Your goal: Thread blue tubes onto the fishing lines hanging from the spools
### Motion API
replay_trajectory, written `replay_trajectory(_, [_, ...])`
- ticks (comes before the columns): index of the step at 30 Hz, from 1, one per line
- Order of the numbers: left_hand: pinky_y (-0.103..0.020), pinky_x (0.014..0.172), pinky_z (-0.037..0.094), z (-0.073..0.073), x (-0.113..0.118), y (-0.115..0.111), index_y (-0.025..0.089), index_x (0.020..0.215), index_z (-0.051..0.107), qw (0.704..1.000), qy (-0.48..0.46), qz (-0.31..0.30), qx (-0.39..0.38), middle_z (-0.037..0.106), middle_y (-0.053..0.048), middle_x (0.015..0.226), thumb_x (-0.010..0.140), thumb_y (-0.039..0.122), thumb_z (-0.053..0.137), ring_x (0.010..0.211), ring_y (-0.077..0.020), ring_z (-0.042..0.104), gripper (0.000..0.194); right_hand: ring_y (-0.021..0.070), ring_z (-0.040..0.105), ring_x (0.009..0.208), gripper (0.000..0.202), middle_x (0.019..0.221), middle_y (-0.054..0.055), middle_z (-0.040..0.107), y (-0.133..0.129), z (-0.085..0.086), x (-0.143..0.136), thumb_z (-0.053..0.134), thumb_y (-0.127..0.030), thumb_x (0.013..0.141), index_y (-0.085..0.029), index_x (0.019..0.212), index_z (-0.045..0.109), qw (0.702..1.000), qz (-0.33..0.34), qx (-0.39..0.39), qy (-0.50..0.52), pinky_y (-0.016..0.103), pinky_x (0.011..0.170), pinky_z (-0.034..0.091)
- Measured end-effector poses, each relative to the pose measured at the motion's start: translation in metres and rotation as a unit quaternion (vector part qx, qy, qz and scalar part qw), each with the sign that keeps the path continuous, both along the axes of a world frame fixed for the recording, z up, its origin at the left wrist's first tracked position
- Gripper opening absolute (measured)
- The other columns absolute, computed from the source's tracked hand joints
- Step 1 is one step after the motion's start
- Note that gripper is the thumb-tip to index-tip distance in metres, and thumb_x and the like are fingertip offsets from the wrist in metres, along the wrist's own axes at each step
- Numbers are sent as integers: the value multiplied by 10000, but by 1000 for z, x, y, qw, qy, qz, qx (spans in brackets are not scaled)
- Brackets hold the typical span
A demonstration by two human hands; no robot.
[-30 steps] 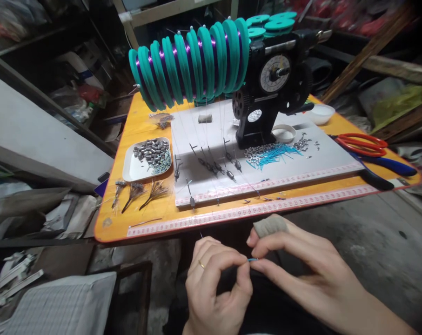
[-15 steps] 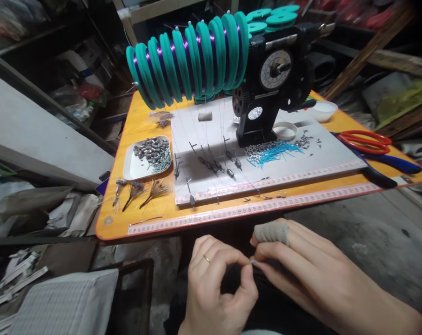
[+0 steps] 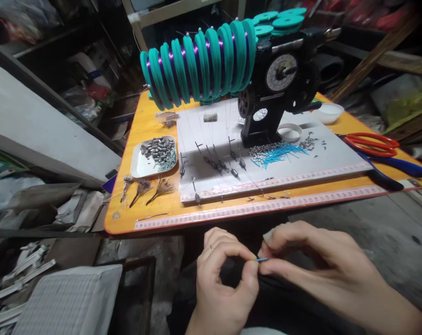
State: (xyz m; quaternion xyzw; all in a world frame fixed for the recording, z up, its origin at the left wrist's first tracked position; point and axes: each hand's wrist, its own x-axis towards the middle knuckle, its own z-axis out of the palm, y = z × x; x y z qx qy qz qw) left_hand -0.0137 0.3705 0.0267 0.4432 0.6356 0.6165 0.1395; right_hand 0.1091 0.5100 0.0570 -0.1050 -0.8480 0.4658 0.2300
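We see the left hand (image 3: pixel 228 279) closed in a pinch, thumb and fingertip gripping the left end of a short blue piece (image 3: pixel 262 259). The right hand (image 3: pixel 311 265) pinches the right end; a grey wrap (image 3: pixel 268 236) covers one of its fingers. We place the blue piece between the hands, just off the near edge of the table (image 3: pixel 118 223). Along that edge runs a tape measure (image 3: pixel 231 210); beyond it we note a pale board (image 3: pixel 339 158) bearing a heap of blue strips (image 3: pixel 280 154). Left of the board: a white tray (image 3: pixel 137 167) with dark weights (image 3: pixel 158 148). To the right: blue handles (image 3: pixel 395 165) and red handles (image 3: pixel 371 142). On the far side we record a black machine (image 3: pixel 261 125) and a row of green spools (image 3: pixel 197 65).
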Motion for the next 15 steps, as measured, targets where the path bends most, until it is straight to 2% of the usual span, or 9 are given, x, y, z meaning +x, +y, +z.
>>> replay_trajectory(3, [-374,742,475,-2,-1,0,202,825,599,1000,-6,-9,1,608,-14,746,834,94,610,763,-179,576,108,127,680,654,255,792,-40,698,-4,-2,-2,769,-220,805,-277,975,589,999,-12,-43,0,188,596,573])
replay_trajectory(6, [-378,759,473,-3,-3,-1,200,833,613,1000,-12,-17,-1,619,-17,754,840,92,622,775,-180,577,109,111,675,626,233,776,-51,695,-5,-3,-3,772,-250,807,-278,964,602,999,-24,-38,16,171,587,561])
replay_trajectory(11, [-365,773,476,-5,-6,-2,209,857,658,999,-33,-3,24,682,-9,753,857,95,660,765,-169,602,114,93,655,578,413,770,-57,694,2,-1,-3,863,-308,694,-271,1024,617,1000,-2,6,13,159,566,555])
replay_trajectory(15, [-401,874,454,-5,-10,-3,212,886,667,999,12,13,37,721,11,767,845,67,677,728,-155,636,151,100,658,599,265,765,-40,711,5,1,-3,781,-218,796,-276,1030,672,997,-14,68,21,182,545,531])
